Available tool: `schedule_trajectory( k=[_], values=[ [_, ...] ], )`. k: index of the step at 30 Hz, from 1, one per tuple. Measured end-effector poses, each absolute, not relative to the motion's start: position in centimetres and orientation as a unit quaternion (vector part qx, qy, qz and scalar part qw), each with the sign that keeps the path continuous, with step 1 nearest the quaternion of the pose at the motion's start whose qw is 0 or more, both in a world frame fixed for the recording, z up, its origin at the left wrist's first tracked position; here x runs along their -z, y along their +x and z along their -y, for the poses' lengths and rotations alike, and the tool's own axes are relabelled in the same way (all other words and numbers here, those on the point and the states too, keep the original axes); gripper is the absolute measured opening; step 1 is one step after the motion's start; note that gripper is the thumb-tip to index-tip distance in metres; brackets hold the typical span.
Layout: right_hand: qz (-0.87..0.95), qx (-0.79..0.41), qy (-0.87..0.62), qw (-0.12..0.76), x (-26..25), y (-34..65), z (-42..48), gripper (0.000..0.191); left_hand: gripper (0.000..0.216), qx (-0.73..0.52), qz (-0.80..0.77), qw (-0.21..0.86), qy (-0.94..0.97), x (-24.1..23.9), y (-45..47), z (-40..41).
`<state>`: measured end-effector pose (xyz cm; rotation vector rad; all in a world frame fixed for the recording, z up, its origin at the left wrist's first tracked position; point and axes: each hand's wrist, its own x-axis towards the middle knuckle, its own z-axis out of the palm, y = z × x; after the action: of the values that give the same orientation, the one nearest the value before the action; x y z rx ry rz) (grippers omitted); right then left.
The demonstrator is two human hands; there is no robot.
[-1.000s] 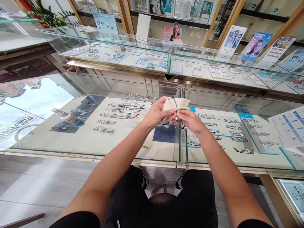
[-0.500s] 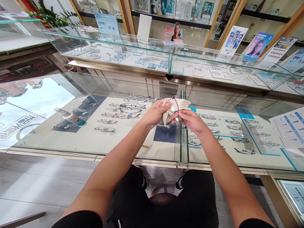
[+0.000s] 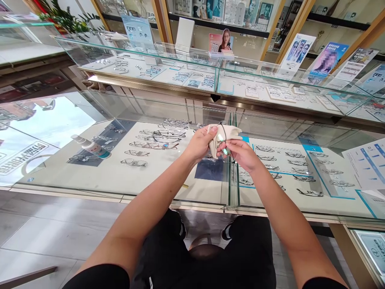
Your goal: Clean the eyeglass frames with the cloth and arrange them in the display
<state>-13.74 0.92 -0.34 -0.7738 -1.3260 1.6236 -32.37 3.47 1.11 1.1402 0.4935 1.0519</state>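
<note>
Over the glass counter, my left hand (image 3: 201, 143) is closed on a beige cloth (image 3: 232, 131), thumb on top, pressing it around a pair of eyeglasses (image 3: 221, 138). The glasses have a thin dark frame, and their lenses give off a greenish glare. My right hand (image 3: 243, 153) pinches the frame from the right side, just below the cloth. Folds of cloth and my fingers hide much of the glasses. To the left, a white spray bottle (image 3: 89, 146) with a blue label stands on the glass.
Under the glass of the display counter (image 3: 168, 188) lie several rows of eyeglasses (image 3: 134, 162). Farther back is a second glass showcase (image 3: 135, 89) with cards standing on it. A printed sheet (image 3: 365, 162) lies at the right. Beneath the counter is a tiled floor (image 3: 54, 233).
The cloth has changed shape slightly in my left hand, its hanging corner shifting right. Both hands keep their grip and stay in nearly the same place. The view has shifted a little.
</note>
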Motion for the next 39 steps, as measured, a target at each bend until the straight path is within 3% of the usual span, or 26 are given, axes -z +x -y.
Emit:
schedule_trajectory(
  k=[13, 18, 25, 30, 39],
  values=[
    [0.540, -0.647, -0.309, 0.441, 1.4, -14.8, -1.0, 0.040, 0.055, -0.533, -0.276, 0.631, 0.491, -0.4, -31.2, -2.5],
    [0.539, -0.643, -0.310, 0.447, 1.0, -14.4, -1.0, 0.040, 0.056, -0.502, -0.264, 0.676, 0.470, -0.2, -31.7, -3.3],
    [0.521, -0.573, -0.314, 0.549, -0.9, -12.1, -1.3, 0.032, 0.057, -0.520, -0.253, 0.701, 0.417, 0.0, -31.9, -4.4],
    [0.511, -0.508, -0.350, 0.599, -1.3, -11.2, -1.6, 0.027, 0.062, -0.458, -0.255, 0.720, 0.455, 0.4, -31.8, -3.7],
    [0.490, -0.519, -0.372, 0.594, -1.1, -11.3, -1.7, 0.029, 0.060, -0.368, -0.256, 0.722, 0.526, 0.4, -31.3, -2.5]
  ],
)
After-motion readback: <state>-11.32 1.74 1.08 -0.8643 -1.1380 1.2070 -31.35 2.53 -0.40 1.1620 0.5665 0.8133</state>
